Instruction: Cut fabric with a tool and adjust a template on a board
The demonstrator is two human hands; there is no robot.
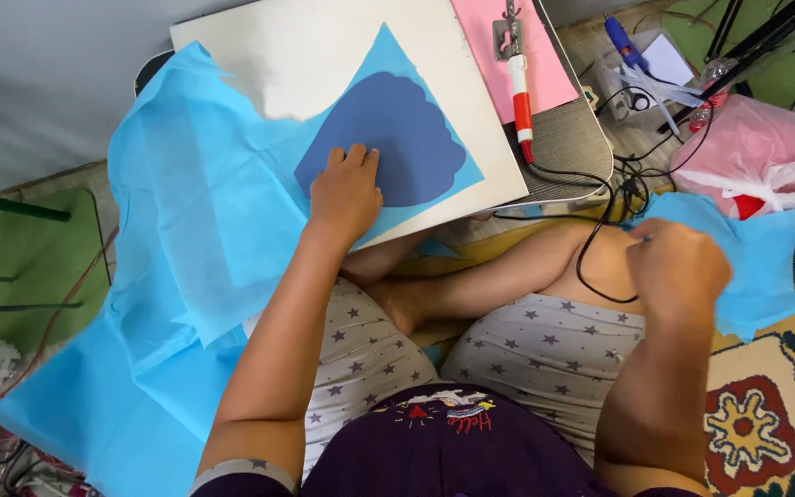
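Left hand (347, 189) lies flat, fingers extended and together, palm down on a dark blue scalloped shape (388, 138) seen through the thin light blue non-woven fabric (204, 230) laid over it; the flat press appears to pin fabric and shape against the pale rigid board (324, 51) so neither slides. The board tilts off the person's knee, and the fabric drapes from under this hand down and outward past the left forearm toward the floor. Right hand (678, 267) is closed into a loose fist, pinching the edge of a separate cut piece of light blue fabric (766, 267), held up clear of the lap; whether anything else sits inside the fist, I cannot tell. A black cable (600, 248) loops just beside this hand, across the bare knee. Beyond the left hand's fingertips, a pink paper sheet (508, 55) lies on the board with a red-and-white pen-like tool (521, 92) on it. Beyond the right hand: pink plastic bag (756, 156), patterned rug (756, 423) below.
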